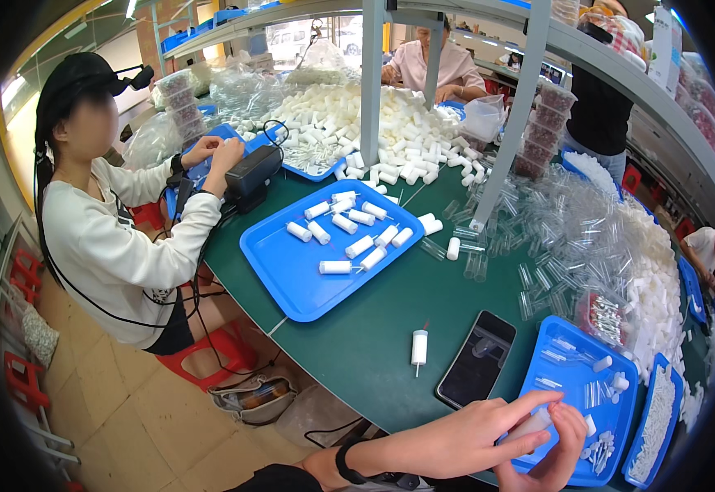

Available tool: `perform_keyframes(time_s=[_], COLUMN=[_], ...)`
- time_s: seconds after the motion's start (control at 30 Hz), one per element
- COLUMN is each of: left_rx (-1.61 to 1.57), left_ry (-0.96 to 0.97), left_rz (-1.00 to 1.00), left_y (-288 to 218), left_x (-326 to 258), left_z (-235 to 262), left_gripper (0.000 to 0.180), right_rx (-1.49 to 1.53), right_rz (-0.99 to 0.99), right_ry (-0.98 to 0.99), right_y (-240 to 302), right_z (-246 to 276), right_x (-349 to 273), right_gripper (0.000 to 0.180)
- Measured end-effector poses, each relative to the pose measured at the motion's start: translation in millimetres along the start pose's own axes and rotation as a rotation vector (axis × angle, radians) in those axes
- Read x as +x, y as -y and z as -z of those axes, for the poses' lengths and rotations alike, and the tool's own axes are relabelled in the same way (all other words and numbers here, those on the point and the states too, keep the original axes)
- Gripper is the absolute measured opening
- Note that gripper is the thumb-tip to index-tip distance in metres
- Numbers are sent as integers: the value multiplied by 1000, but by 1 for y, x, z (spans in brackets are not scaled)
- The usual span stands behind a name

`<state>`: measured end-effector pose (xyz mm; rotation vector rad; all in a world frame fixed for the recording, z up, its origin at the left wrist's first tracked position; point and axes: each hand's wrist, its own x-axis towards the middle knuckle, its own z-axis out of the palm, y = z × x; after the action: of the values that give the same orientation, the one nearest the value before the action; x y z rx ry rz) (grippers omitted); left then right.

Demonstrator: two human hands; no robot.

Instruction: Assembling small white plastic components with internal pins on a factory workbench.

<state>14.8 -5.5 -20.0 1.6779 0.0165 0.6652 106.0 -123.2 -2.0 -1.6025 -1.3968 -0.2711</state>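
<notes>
Quantity on the green table: one black rectangular smartphone [477, 358] and one upright white plastic vial [419, 347]. Blue plastic trays near the two: two, a large one [292, 275] and a small one [566, 344].

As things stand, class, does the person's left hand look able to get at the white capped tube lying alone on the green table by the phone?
Probably yes: the tube lies alone on open table, nothing between it and the left hand.

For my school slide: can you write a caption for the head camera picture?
Two hands, left hand and right hand, hold a small white tube over a blue tray on a green table.
</notes>
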Motion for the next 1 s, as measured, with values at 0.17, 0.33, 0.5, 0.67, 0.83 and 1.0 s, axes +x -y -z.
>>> perform_keyframes(time_s=[0.17, 0.33, 0.5, 0.67, 0.83, 1.0], left_rx=[-98, 2, 71, 69, 70, 80], left_ry=[106, 78, 12, 50, 30, 36], left_rz=[124, 115, 55, 79, 90, 116], left_y=[-12, -12, -12, -19, -4, -19], left_x=[1, 0, -2, -2, -3, -3], left_z=[8, 6, 5, 10, -3, 13], left_gripper=[41, 37, 37, 40, 39, 38], right_rx=[34, 83, 128, 204, 309, 292], right_rz=[21, 56, 37, 52, 18, -26], right_ry=[-68, -22, 21, 12, -68, -11], right_y=[-5, -5, -4, -7, -12, -19], right_z=[0, -1, -1, -5, -6, -19], right_x=[-6, -3, -3, -6, -6, -22], right_gripper=[63, 60, 58, 55, 52, 77])
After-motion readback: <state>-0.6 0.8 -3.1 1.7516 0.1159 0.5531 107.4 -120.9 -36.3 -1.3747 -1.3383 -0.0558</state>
